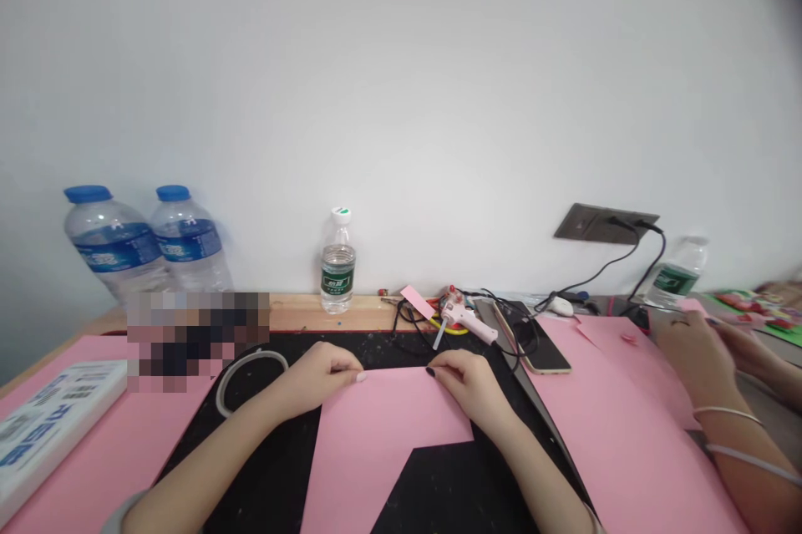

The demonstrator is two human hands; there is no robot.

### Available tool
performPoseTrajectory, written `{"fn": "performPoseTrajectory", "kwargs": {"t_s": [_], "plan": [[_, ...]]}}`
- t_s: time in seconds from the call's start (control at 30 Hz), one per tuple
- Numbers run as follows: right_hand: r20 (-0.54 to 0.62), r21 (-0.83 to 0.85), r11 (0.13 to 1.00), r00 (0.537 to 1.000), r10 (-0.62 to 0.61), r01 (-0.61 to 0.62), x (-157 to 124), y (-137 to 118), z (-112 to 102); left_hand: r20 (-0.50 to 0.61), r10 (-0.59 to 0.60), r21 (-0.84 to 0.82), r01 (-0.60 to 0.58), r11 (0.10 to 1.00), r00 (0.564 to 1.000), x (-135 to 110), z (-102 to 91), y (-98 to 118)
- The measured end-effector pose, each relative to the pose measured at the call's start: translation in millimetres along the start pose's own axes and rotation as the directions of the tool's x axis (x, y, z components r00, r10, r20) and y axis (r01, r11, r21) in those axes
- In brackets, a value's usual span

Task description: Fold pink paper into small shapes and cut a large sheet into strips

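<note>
A sheet of pink paper [382,429] with a piece cut out of its lower right lies on the black mat [439,488]. My left hand [322,379] pinches the sheet's far edge near its left corner. At the right end of that same edge, my right hand [469,383] grips the paper between thumb and fingers. Beside my left wrist lies a roll of tape [226,379]. Beyond my right hand rests a pink glue gun [467,318], its cord trailing to the right.
Water bottles [338,275] stand along the wall, with two larger ones [188,246] at left. A white box [59,425] lies on pink paper at left. A phone [532,338] lies at right, near another person's hands [695,350] and wall-socket cables [605,262].
</note>
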State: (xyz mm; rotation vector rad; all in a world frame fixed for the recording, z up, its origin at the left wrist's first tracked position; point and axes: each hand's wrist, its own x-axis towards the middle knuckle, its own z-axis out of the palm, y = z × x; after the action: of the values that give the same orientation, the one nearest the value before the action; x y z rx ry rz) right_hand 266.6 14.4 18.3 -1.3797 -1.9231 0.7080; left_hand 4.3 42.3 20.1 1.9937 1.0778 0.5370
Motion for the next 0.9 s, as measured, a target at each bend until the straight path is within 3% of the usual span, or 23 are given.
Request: {"fn": "performPoseTrajectory", "kwargs": {"t_s": [0.13,0.3,0.5,0.63,0.9], "plan": [[0.017,-0.252,0.946,0.979,-0.205,0.202,0.0,-17.9,11.6,0.007,0.030,0.006,-0.030,1.000,1.000,-1.7,3.7,10.0],[0.170,-0.218,0.937,0.956,-0.238,0.272,6.5,-37.4,32.6,0.036,0.066,0.009,-0.067,0.998,0.997,-5.8,8.2,23.4],[0.296,0.015,0.995,0.950,-0.097,0.097,16.6,-40.9,37.7,0.034,0.046,-0.023,-0.045,0.999,0.998,-7.3,12.3,25.2],[0.395,0.162,0.986,0.919,-0.019,-0.049,22.8,-39.3,34.0,0.065,0.025,-0.048,-0.022,0.999,0.998,-5.9,11.5,22.2],[0.470,0.201,0.959,0.879,0.084,-0.200,26.4,-15.1,17.4,0.094,0.006,-0.081,0.001,0.997,0.996,-2.6,-2.7,10.3]]}}
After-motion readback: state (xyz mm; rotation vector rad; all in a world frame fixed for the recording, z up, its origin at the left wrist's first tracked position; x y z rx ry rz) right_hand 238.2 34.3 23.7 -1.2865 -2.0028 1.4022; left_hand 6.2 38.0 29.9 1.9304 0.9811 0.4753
